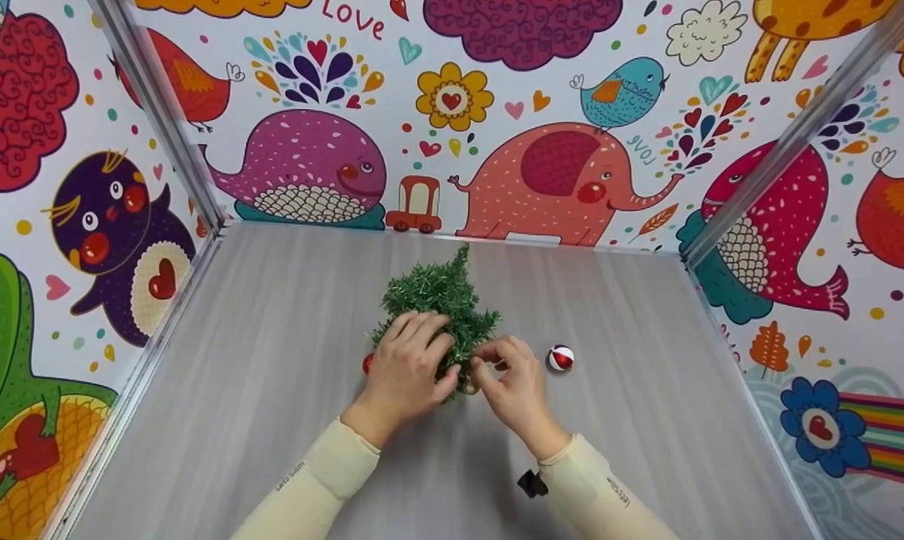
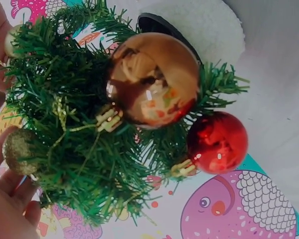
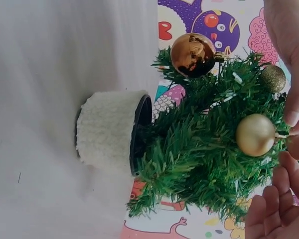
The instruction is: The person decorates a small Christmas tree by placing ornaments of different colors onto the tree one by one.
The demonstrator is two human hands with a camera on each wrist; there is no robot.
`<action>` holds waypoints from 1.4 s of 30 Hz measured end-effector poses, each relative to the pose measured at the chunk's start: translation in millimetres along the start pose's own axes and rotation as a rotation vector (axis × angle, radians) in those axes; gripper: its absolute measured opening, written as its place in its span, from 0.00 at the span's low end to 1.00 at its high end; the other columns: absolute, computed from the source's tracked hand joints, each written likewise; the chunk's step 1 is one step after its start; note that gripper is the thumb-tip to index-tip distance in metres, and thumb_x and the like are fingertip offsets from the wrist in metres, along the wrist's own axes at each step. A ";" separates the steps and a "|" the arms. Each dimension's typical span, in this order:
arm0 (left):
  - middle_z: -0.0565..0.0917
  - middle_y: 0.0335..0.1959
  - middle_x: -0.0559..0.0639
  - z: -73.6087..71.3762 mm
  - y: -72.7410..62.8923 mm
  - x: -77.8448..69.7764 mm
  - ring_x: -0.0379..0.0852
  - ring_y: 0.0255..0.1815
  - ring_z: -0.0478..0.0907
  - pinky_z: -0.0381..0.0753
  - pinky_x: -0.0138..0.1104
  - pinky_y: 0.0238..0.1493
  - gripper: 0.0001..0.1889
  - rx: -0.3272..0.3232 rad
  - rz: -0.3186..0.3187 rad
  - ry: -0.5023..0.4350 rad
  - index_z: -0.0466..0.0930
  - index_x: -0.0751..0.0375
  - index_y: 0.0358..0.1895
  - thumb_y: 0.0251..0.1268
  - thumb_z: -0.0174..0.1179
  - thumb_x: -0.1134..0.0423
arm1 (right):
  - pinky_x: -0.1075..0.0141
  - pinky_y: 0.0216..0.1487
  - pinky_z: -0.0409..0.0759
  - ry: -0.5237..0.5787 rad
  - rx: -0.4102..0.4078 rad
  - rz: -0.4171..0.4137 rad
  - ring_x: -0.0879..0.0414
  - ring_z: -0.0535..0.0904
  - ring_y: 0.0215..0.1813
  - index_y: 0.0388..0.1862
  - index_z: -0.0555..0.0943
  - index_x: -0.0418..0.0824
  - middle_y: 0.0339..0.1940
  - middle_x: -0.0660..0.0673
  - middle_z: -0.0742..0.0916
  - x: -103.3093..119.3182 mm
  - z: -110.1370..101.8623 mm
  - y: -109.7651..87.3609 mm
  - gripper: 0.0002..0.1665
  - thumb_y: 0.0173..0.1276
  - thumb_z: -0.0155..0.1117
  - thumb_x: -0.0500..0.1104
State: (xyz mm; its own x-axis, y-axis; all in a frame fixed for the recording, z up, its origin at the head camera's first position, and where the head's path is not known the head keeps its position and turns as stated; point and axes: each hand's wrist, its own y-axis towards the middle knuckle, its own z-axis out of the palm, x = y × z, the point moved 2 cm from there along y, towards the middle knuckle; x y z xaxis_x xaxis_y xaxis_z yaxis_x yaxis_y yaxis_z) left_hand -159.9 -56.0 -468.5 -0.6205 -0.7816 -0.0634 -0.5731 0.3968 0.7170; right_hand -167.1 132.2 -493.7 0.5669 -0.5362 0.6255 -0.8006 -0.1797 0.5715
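Across the middle of the grey table (image 1: 271,375) a small tree (image 1: 433,289) already wears red (image 2: 218,144) and copper baubles (image 2: 152,82), left hand (image 1: 406,367) relaxed against it, right hand's (image 1: 518,384) fingers pinching a gold bauble (image 3: 255,135), a striped ball (image 1: 561,358) unhung at right.

We list: table (image 1: 271,300), grey, streaked; walls (image 1: 530,79), white, printed with purple whale (image 1: 316,165), elephant (image 1: 542,184), penguin (image 1: 110,232), blue bird (image 1: 623,91); left post (image 1: 161,112) and right post (image 1: 793,127), metal, at the corners. We add: blue flower (image 1: 823,427) beside rainbow stripes (image 1: 890,431), right wall.
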 end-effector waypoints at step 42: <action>0.61 0.76 0.60 -0.1 -9.8 3.5 0.57 0.75 0.58 0.54 0.48 0.74 0.46 0.259 -0.092 0.149 0.72 0.58 0.68 0.50 0.67 0.31 | 0.43 0.56 0.73 -0.353 0.070 0.345 0.41 0.73 0.62 0.62 0.76 0.37 0.59 0.37 0.80 -154.5 -58.1 -52.4 0.32 0.57 0.73 0.36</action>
State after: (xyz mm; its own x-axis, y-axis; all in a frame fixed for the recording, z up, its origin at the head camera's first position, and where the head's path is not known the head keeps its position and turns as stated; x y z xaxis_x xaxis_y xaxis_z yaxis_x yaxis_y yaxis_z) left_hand -156.4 -62.7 -475.6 -0.4855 -0.8742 -0.0037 -0.7522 0.4156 0.5114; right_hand -201.3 272.4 -589.4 0.1764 -0.8185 0.5467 -0.9479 0.0084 0.3185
